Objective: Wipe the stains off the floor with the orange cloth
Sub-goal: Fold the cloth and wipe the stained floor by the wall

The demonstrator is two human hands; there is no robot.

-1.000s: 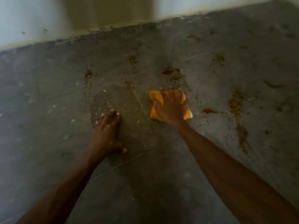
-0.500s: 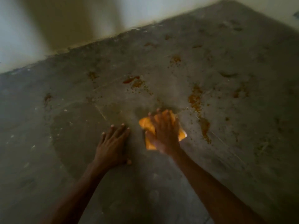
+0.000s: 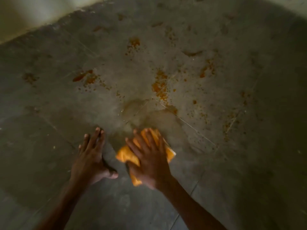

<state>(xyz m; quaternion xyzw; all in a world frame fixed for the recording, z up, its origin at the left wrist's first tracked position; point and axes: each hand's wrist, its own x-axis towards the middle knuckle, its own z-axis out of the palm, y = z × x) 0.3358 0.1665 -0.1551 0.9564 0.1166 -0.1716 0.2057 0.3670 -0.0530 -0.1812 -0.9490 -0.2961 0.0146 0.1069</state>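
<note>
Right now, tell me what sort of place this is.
Probably indoors, at a room's edge: a grey tiled floor with thin joint lines, a pale wall meeting it at top left, and orange-brown stains spattered across it.

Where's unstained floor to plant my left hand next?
Bare floor lies left of the left hand, and nearer you than the right hand. Ahead of the cloth and to its right, stains crowd the floor up toward the wall.

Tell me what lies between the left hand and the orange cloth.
In the head view, only a narrow strip of bare grey floor lies between the left hand and the orange cloth; no stain shows on it.
</note>
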